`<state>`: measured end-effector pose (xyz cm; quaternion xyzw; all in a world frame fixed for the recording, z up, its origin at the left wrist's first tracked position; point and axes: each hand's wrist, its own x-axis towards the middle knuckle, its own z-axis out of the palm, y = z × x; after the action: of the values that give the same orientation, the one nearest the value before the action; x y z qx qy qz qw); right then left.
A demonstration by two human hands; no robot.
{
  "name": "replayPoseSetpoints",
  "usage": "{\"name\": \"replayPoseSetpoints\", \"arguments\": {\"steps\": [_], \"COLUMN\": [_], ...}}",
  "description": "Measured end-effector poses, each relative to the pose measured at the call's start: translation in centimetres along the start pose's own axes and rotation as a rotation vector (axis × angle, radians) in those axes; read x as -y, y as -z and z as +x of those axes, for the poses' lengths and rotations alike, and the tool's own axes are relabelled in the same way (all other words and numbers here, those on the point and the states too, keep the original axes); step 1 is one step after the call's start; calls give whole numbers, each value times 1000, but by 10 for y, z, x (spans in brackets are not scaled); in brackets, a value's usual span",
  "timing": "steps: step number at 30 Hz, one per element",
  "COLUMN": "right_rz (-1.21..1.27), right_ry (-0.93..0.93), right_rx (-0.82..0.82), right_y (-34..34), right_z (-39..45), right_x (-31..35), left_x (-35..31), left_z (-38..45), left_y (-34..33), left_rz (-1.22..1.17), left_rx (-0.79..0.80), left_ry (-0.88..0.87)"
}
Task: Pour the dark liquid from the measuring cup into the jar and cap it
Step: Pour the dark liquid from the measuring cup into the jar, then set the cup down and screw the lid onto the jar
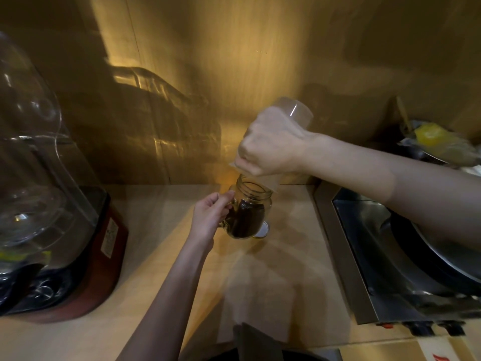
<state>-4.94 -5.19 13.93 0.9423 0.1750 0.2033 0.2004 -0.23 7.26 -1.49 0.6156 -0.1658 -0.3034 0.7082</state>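
A clear glass jar point(250, 217) with a threaded mouth and a side handle stands on the wooden counter, partly filled with dark liquid. My left hand point(209, 216) grips its handle on the left side. My right hand point(270, 144) holds a clear plastic measuring cup point(299, 110) tipped far over, bottom up, its spout just above the jar's mouth. The cup looks almost drained. A small round white cap point(262, 229) lies on the counter behind the jar's right side.
A blender with a clear sound cover and red base point(86, 256) stands at the left. A steel recessed basin with a dark pan point(406, 256) is at the right. A yellow item in wrap point(432, 136) lies at back right. A wall rises behind.
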Motion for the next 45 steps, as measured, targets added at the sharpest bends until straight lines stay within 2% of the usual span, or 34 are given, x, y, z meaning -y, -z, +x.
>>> {"name": "replayPoseSetpoints", "arguments": {"steps": [3,7,9,15,17,20,22,27,30,33,45], "right_rz": [167,366,551,1283,1416,1525,1502,1438,1484,1502,1503], "right_ry": [-179,-460,-657,-1368,-1585,-1748,-1774,-1768,-1788,-1794,-1817], "right_rx": [-34,46,50,-178,-245,-286,-263,-195,-201,-136,-22], "right_y": [-2,-14,-31,-87,-102,-124,-138,-177,-206,-231,-265], "right_z": [-4,-20,-38,-100,-113,-124,-126,-114,-99,-89,-93], "right_x": [-5,-14,-18,-7,6,26,35,38,38,40,50], "left_x": [3,15,23,59,71,84,88,96,107,113,123], "left_z": [0,1,-1,-9,-11,-15,-14,-8,-7,-3,14], "left_y": [2,11,16,40,40,30,27,24,25,25,20], "left_rz": [-6,-30,-66,-130,-119,-142,-139,66,65,71,69], "left_rx": [-15,-44,-61,-250,-277,-280,-279,-240,-264,-277,-294], "left_ry": [25,82,107,225,250,281,311,325,366,376,458]}}
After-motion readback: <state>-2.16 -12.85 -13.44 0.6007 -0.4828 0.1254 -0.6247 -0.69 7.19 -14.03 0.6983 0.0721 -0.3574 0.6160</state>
